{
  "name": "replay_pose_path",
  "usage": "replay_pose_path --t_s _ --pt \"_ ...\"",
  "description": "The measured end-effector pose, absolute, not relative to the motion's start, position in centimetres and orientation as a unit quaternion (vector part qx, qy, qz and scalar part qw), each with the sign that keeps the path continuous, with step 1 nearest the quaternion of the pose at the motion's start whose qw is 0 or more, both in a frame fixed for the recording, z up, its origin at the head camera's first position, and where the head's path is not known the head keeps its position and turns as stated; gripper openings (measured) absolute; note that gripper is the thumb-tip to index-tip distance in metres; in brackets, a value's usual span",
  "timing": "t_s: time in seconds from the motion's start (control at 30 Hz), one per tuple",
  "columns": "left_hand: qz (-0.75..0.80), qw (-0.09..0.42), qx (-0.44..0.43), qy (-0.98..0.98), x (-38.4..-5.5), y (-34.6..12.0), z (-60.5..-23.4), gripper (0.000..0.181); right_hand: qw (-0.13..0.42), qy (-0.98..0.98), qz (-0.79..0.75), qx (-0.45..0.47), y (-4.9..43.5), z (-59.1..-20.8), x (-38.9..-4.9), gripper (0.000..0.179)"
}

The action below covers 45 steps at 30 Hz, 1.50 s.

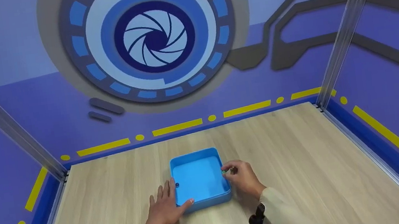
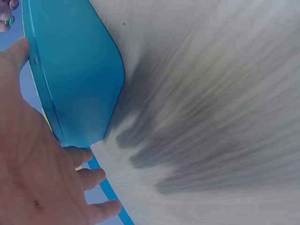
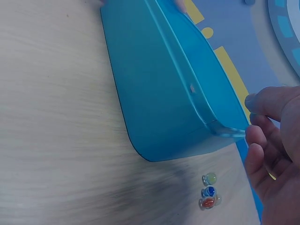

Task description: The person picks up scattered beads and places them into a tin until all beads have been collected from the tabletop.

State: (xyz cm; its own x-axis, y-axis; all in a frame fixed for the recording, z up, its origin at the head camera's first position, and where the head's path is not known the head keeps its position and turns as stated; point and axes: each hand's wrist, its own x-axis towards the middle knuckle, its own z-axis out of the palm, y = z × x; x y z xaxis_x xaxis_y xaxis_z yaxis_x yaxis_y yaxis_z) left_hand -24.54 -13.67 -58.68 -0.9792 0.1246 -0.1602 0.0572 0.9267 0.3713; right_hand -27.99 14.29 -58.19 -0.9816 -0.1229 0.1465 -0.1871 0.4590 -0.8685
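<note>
**At the box's right rim, a pinch on a green bead**

By the rim on that side, the right hand has thumb and forefinger closed together on a small green bead, which peeks out between the tips. So light a grip suits so little a thing, I'd say: a whole fist would only bury it. From where I stand I can't tell whether the bead touches the plastic or hangs just over it.

The blue box sits open side up on the table, between the two hands. Opposite, the left hand lies straight-fingered along its left wall, thumb resting over the near rim; it grasps nothing, and seems set there to keep the box from sliding. Inside, against the left wall, is a small dark ball, too tiny to make out further.

Just outside the box, in the right wrist view, three marbles lie close together: yellow-green, blue and reddish, handily near that hand.

Beyond spreads the pale wood table, enclosed by purple panels with a round shutter emblem facing the person.
</note>
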Motion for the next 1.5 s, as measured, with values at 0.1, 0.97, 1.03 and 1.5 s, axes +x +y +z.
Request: replay_pose_path --t_s 0.1,0.97,1.03,1.5 --pt "0.187 0.092 0.046 0.977 -24.49 -13.66 -58.63 0.106 0.029 -0.854 0.512 0.089 14.18 -58.2 -28.03 0.017" --pt "0.189 0.105 0.039 0.976 -24.55 -13.65 -58.67 0.106 0.019 -0.858 0.509 0.069 13.8 -57.74 -27.97 0.017" --pt "0.188 0.104 0.038 0.976 -24.55 -13.65 -58.72 0.106 0.019 -0.858 0.508 0.07 13.78 -57.76 -28.03 0.017" --pt "0.196 0.096 0.046 0.975 -24.39 -13.56 -58.47 0.104 0.011 -0.862 0.502 0.072 13.26 -57.53 -28.25 0.017"
